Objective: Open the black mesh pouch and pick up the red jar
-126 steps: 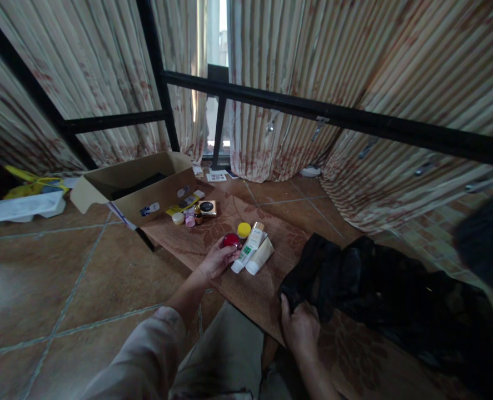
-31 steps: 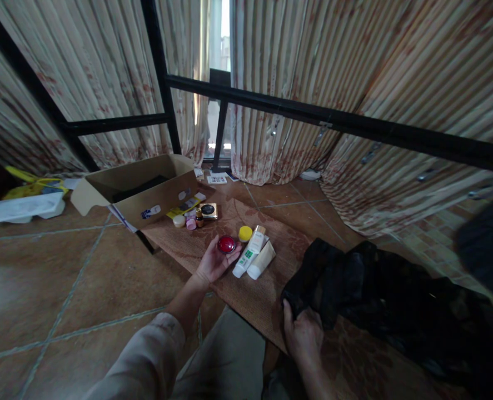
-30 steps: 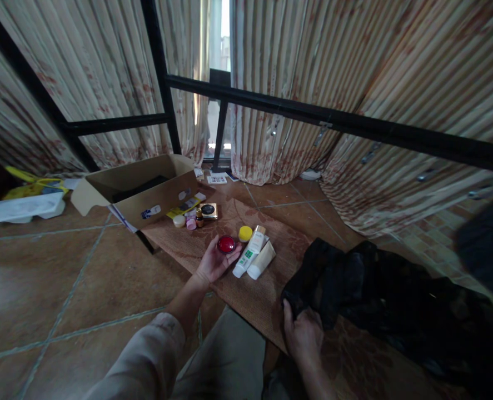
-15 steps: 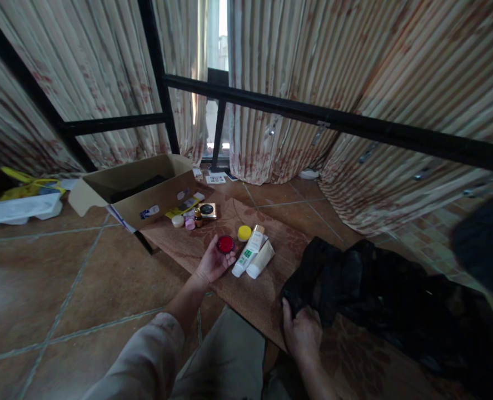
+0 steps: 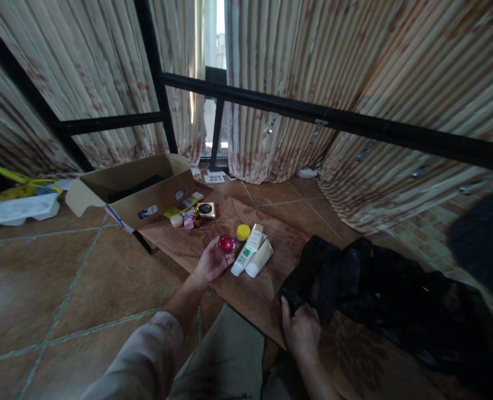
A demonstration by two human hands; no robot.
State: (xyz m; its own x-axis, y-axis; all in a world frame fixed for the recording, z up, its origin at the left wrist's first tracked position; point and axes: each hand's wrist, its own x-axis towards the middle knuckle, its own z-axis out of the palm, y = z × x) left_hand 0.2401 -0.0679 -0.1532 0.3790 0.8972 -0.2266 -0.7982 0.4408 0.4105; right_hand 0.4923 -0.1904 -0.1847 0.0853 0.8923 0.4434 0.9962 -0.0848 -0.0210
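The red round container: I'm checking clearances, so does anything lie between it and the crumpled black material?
Yes: the green-marked tube and the cream tube lie between the red round container, in the left hand, and the crumpled black material.

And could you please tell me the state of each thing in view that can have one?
Round, shiny red container: held in the left hand; closure unclear
Black bag-like bundle: crumpled, gripped at the edge by the right hand
Brown cardboard box: open, dark item inside
Cream plastic tube: lying down, capped
Small dark bottle with gold top: upright
Striped cloth curtains: slightly parted
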